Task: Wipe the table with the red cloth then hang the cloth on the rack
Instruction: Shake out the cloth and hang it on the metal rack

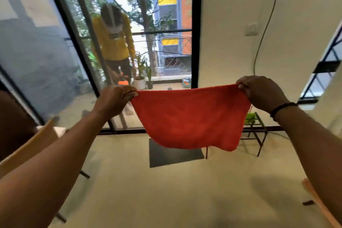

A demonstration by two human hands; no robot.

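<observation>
Pale floor [166, 190], glass door beyond. Left hand [114, 101] and right hand [262, 93] each pinch top corner of red cloth [188, 118], spread in air. Rack [256, 127] just behind cloth's right edge. Wiping likely done; hanging left.

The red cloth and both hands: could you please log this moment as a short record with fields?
cloth: red cloth, spread out in the air, lower edge hanging free
left hand: left hand pinches the cloth's upper left corner
right hand: right hand pinches the upper right corner
rack: dark metal rack beyond the cloth, partly hidden by it
task state: cloth not yet on the rack
</observation>
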